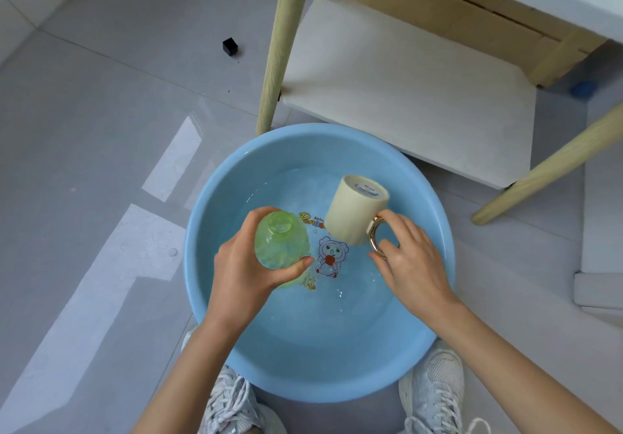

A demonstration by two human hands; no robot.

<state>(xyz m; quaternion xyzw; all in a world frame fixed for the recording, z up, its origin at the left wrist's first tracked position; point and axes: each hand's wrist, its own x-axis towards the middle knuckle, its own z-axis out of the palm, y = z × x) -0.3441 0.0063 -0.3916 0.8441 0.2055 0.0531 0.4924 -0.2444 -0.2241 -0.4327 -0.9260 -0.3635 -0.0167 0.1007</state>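
Observation:
A round blue basin [215, 204] with shallow water and a cartoon print on its bottom stands on the floor between my feet. My left hand [242, 271] grips a translucent green cup [279, 241], held upside down over the basin's left half. My right hand [408, 258] pinches the golden ring handle of a cream mug [354, 211], which is tilted bottom-up over the basin's right half. The two vessels are apart, with the cartoon print visible between them.
A white low shelf [404, 89] on pale wooden legs [279, 45] stands just behind the basin. A small black cube [230, 46] lies on the grey tiled floor at the back left. My white sneakers [435, 386] flank the basin's near rim.

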